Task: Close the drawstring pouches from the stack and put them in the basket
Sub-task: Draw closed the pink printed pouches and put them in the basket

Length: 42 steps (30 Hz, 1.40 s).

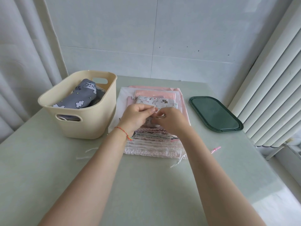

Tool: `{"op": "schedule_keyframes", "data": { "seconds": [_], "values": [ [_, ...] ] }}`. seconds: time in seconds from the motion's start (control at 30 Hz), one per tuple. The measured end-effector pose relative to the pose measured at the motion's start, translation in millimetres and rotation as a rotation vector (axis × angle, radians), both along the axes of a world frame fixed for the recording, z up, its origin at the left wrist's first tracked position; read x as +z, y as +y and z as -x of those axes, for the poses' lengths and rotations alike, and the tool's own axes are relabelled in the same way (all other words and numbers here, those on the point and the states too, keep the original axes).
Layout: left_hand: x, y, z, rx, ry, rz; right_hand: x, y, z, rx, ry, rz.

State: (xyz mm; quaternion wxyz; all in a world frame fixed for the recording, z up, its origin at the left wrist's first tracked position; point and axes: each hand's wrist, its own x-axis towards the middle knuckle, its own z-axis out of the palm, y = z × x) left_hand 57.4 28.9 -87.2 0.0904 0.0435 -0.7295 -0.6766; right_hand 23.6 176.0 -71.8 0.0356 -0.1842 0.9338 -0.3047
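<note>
- Pale green tabletop (146, 185) is seen nearest, with both bare forearms stretched across it toward the middle.
- White cord ends (84, 156) are spotted lying loose on the tabletop left of the forearms, and a small pink tie (215, 149) is seen to the right, apart from the stack.
- A red string bracelet (123, 130) is worn on the left wrist.
- The stack of drawstring pouches (151, 144) is laid flat at the centre, its ruffled mouths turned toward the person.
- The left hand (136, 115) and right hand (171, 119) are brought together over the top pouch (156, 101), a pale one printed with little animals; a thin drawstring (154, 110) is pinched by the fingers of both hands.
- Just left of the stack, the cream plastic basket (91, 121) is set on the tabletop, and a grey pouch with white clouds (81, 98) is already held inside it.
- A dark green tray (215, 113) is placed to the right, well apart from the stack.
- White tiled wall (146, 38) is seen furthest back.
</note>
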Motion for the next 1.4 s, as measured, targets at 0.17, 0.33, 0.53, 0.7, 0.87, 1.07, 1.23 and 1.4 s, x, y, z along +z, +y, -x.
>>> {"op": "schedule_keyframes", "data": {
  "seconds": [0.17,0.33,0.53,0.7,0.87,1.07,1.23,1.4],
  "values": [
    [-7.5,-2.2,3.3,0.116,0.051,0.203,6.1,3.9,4.4,0.036,-0.042,-0.02],
    [-10.1,-4.3,3.3,-0.008,0.047,0.347,17.5,6.9,-0.4,0.038,-0.069,0.026],
    [-11.3,-4.5,5.2,-0.046,0.033,0.614,28.2,7.4,-9.0,0.139,-0.215,0.659],
    [-5.2,-5.7,2.3,-0.033,-0.039,0.39,14.1,2.9,0.3,0.162,-0.042,0.574],
    [-4.4,-7.9,-0.4,-0.001,-0.109,0.249,-7.9,-4.6,1.0,0.141,0.132,0.232],
    [-4.0,-11.1,-0.3,-0.065,-0.163,0.19,-7.5,-4.4,2.4,0.123,0.169,0.177],
    [-7.4,-19.1,0.4,-0.025,-0.077,0.186,-6.4,2.3,6.9,0.135,0.146,0.131],
    [-12.3,-17.0,4.2,0.008,-0.023,0.229,-8.2,0.8,5.8,0.154,0.048,0.225]
  ]
}}
